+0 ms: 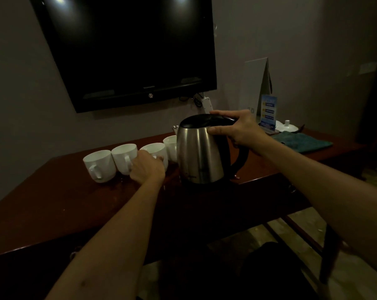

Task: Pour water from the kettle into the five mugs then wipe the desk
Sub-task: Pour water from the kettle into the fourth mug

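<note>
A steel kettle with a black lid and handle stands upright on the dark wooden desk. My right hand grips its black handle at the top. Several white mugs stand in a row to the kettle's left: the leftmost mug, a second mug, a third mug and a fourth mug partly hidden behind the kettle. My left hand is closed on the handle side of the third mug. A teal cloth lies on the desk at the right.
A black television hangs on the wall above the desk. A white power strip dangles below it. A blue sign card and a white lidded dish stand at the back right. The desk's front edge runs near me.
</note>
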Tool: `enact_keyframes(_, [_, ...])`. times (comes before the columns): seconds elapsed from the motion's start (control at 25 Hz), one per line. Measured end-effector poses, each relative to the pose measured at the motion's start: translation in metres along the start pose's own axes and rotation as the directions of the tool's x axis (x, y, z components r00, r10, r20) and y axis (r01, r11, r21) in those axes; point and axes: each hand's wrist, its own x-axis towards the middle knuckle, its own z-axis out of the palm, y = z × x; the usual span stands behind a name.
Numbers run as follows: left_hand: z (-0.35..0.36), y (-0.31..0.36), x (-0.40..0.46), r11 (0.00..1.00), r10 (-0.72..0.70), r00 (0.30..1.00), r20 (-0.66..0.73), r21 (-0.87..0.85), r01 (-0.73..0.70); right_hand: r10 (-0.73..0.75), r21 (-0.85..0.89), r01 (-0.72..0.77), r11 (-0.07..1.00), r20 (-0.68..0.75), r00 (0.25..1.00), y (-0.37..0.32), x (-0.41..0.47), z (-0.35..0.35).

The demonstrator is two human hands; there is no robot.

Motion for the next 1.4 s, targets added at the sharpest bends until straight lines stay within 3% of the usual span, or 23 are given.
enact_keyframes(0.52, [0.015, -0.001, 0.024, 1.0, -0.005, 1.0, -0.03, 0.004, 0.005, -0.023, -0.006, 0.023, 1.0, 0.01, 1.0, 0.004, 0.002, 0.0])
enact_keyframes(1.0, [0.014, 0.001, 0.038, 0.999, 0.008, 0.999, 0.033, -0.047, -0.006, 0.003, 0.028, -0.003, 1.0, 0.015, 1.0, 0.002, 0.003, 0.0])
enact_keyframes(1.2, [0.011, 0.002, 0.031, 0.996, 0.024, 1.0, -0.008, -0.085, -0.024, 0.004, 0.027, -0.004, 1.0, 0.015, 1.0, 0.001, 0.003, 0.001])
enact_keyframes(1.4, [-0.009, -0.004, 0.018, 0.995, 0.1, 0.993, -0.064, -0.01, -0.101, 0.007, 0.016, -0.007, 1.0, 0.012, 1.0, -0.002, 0.001, 0.002])
